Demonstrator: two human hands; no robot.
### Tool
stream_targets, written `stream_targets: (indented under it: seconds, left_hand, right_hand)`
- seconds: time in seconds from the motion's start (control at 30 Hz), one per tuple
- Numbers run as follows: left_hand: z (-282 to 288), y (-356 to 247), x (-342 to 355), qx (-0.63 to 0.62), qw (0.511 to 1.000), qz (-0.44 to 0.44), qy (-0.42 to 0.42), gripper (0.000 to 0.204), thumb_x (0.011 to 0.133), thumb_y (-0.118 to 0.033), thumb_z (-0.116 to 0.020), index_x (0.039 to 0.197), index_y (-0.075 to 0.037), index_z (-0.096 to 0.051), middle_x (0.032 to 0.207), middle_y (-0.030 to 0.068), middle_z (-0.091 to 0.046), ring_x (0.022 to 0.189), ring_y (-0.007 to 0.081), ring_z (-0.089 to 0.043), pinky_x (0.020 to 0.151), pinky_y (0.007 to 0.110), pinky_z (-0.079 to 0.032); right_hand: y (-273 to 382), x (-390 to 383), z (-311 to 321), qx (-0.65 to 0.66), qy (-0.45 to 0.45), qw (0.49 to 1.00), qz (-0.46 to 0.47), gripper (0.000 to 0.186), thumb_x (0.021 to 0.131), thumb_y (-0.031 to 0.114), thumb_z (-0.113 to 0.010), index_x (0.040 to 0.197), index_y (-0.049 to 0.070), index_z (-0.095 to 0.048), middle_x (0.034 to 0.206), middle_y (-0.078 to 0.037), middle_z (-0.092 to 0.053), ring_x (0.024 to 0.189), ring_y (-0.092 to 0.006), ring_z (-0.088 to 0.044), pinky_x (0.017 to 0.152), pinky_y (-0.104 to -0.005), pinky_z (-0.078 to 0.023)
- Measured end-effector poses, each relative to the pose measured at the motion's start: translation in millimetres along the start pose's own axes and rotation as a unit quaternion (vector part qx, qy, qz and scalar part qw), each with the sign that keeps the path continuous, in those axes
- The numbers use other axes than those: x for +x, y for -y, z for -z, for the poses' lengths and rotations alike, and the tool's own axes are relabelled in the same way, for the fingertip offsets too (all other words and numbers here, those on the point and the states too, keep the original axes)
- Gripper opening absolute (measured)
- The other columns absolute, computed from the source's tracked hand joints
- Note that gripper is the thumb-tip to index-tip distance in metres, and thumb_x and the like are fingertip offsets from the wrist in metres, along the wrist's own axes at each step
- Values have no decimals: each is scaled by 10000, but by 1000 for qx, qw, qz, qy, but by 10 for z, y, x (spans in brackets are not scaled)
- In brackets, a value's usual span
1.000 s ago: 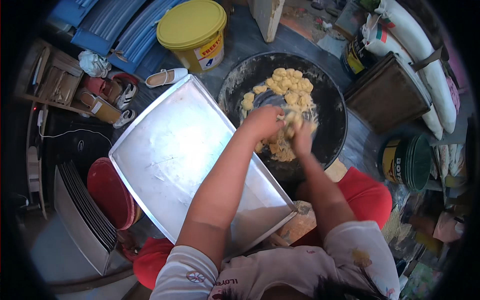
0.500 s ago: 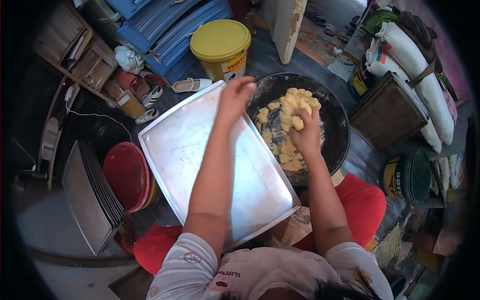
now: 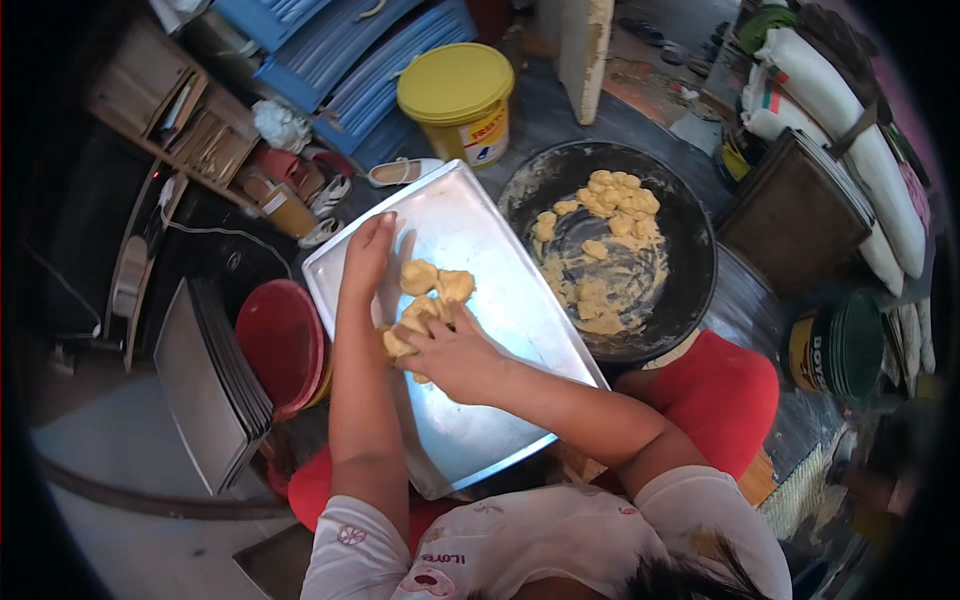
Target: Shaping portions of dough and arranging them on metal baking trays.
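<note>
A shiny metal baking tray (image 3: 500, 260) lies slanted across my lap. Several lumps of yellow dough (image 3: 419, 277) sit on its left half in a loose cluster. My right hand (image 3: 455, 362) rests against the nearer lumps, its fingers spread over them; part of the dough is hidden beneath. At the tray's far left rim, my left hand (image 3: 368, 255) has its fingers closed on the edge. To the right stands a wide black basin (image 3: 690, 270), with more dough lumps (image 3: 615, 200) at its far side and smeared dough on its bottom.
A yellow lidded bucket (image 3: 457, 95) stands beyond the tray. Left are a red bucket (image 3: 280, 345) and stacked metal trays (image 3: 205, 385). On the right, more dark trays (image 3: 795, 205) lean by white sacks (image 3: 840, 95), near a green bucket (image 3: 850, 345). Shoes (image 3: 400, 172) lie past the tray.
My right hand has moved from the basin to the tray, and dough lumps now lie there. My left hand has shifted left, from above the tray's far corner to its left rim.
</note>
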State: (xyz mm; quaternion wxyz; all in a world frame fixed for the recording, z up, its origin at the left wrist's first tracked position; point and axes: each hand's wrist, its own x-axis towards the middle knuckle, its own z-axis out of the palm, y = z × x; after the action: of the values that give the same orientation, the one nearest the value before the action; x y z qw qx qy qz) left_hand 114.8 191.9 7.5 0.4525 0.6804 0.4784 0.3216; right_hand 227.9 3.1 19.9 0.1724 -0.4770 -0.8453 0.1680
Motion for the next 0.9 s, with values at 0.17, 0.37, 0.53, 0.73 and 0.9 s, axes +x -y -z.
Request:
stream_targets:
  seconds: [0.17,0.37,0.53,0.73,0.9]
  left_hand:
    - [-637,-801,-9,212,961,-175,35,378,913,-328,-523,1061,2,-630,1044,192,-629,1006,331,-591,879,369,-440]
    - [-2088,-1080,-336,162,964,-200,70,255,901,-222,-533,999,-4,-620,1006,197,-605,970,367,-570,864,410,-440]
    - [-2555,-637,-790,352,888,-136,265,272,913,-257,-466,945,-30,-612,883,194,-640,887,368,-603,808,455,-454]
    - [-2368,-438,-815,421,834,-27,356,303,915,-274,-448,911,-17,-608,846,173,-647,808,359,-625,720,464,-490]
    - [-2508,-504,-810,411,827,-40,381,303,914,-264,-454,912,3,-598,888,173,-645,805,357,-628,716,455,-496]
  right_hand:
    - [-663,-89,575,331,-128,933,53,325,729,110,-634,1054,92,-630,1206,-134,-532,1057,-289,-552,915,-364,-434]
    - [-2866,-886,-56,525,-348,678,-380,376,751,87,-651,1114,31,-573,1017,-92,-611,823,-203,-618,681,-295,-517]
    - [-3403,-1280,-1785,314,-185,723,-587,612,760,150,-655,1329,128,-430,1270,-243,-492,1093,-328,-543,862,-454,-481]
    - [-2626,-684,-1790,123,194,786,-573,816,850,199,-605,1453,387,-89,1544,-69,12,1347,-374,-209,885,-637,-421]
    - [-2741,-661,-1897,50,201,849,-487,756,868,119,-531,1421,462,-145,1524,-45,-87,1319,-358,-270,813,-632,-474]
